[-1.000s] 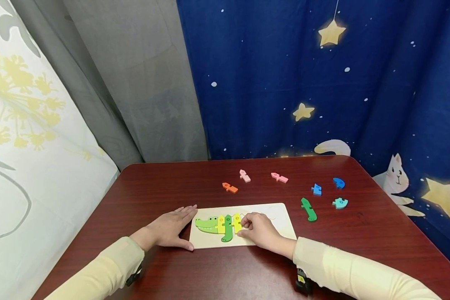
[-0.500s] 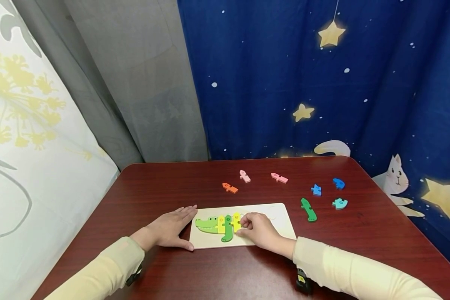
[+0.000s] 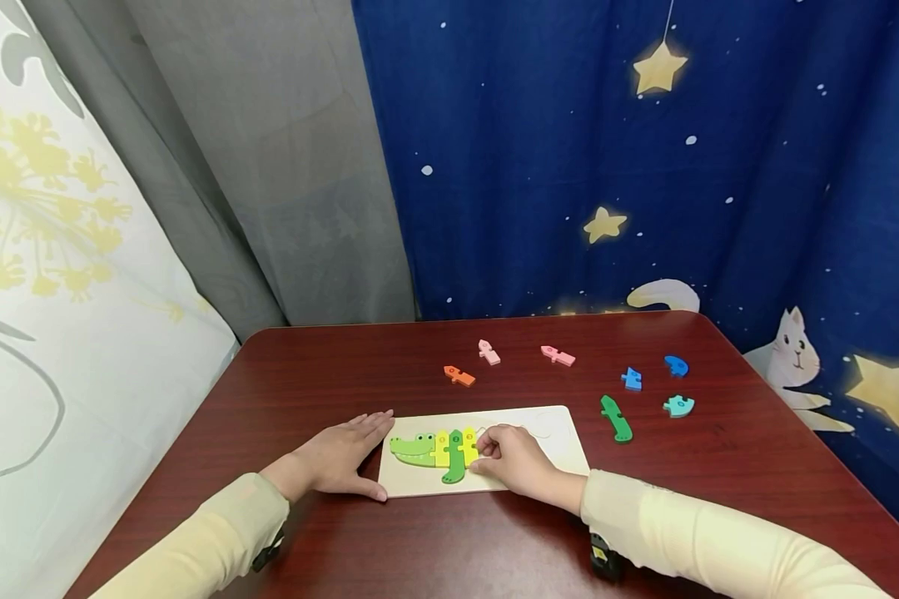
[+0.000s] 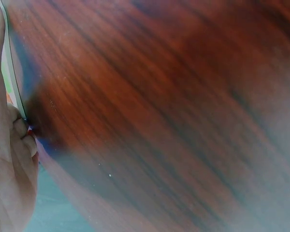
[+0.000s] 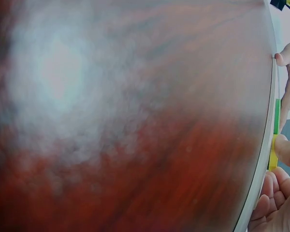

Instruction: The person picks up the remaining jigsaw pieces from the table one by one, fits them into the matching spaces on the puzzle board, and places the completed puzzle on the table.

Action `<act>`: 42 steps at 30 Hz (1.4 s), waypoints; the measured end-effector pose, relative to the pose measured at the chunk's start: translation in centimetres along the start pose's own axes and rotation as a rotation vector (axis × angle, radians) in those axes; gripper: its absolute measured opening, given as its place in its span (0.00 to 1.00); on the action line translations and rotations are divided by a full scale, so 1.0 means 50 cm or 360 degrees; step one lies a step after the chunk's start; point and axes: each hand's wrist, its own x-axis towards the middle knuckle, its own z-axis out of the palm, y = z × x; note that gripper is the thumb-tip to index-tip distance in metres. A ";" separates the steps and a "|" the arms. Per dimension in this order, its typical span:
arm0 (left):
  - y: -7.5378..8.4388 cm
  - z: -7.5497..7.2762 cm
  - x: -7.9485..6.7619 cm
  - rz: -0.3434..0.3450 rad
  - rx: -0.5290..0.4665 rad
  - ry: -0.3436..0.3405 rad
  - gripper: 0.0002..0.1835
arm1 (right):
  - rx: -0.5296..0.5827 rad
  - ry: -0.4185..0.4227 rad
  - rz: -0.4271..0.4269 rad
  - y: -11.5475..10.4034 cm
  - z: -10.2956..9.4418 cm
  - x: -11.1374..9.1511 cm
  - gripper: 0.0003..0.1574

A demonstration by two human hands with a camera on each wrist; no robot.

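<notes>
Board: pale wooden rectangular board (image 3: 562,448), flat on dark red-brown wood-grain tabletop (image 3: 345,366), near edge, in front of person.
Croc row: on board's L half, L to R – light-green crocodile-head pc (image 3: 415,450), narrow yellow upright pc (image 3: 441,453), dark-green leg-shaped pc (image 3: 454,459), w/ curled foot twd person.
Held pc: bright-yellow pointed pc (image 3: 470,443), on board, close against R side of leg pc; can't tell if fully interlocked.
Right hand: right hand (image 3: 523,460) over board's middle; grip nearly closed, thumb + bent index pinching held pc at its R side; other fingers curled under palm.
Left hand: left hand (image 3: 348,456) at board's L end; grip wide, fingers straight, nothing grasped; fingertips at far L corner, thumb at near L corner.
Loose, far side: orange pointed pc (image 3: 459,376), pale-pink pc (image 3: 489,353), deeper-pink pc (image 3: 558,356), well apart fr. hands.
Loose, R side: long green wavy pc (image 3: 618,419) nearest board; beyond it small blue notched pc (image 3: 633,380), blue curved pc (image 3: 677,366), turquoise fan-shaped pc (image 3: 678,407).
Backdrop: grey curtain (image 3: 292,166); navy star-print curtain (image 3: 524,150) to its R.
Wrist cams: mostly tabletop, blurred; R one shows thumb on yellow.
</notes>
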 end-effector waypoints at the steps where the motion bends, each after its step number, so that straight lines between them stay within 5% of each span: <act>1: 0.000 0.000 0.000 0.0000 -0.0001 0.0000 0.64 | 0.0001 -0.0001 0.0000 0.001 0.000 0.001 0.11; 26: 0.003 -0.002 0.002 0.0003 0.0009 -0.0013 0.64 | -0.0013 -0.0028 -0.0058 0.007 0.000 0.004 0.13; 42: 0.002 -0.001 0.000 0.0009 0.0005 -0.0008 0.64 | 0.0185 -0.0039 -0.0009 0.016 -0.015 0.006 0.12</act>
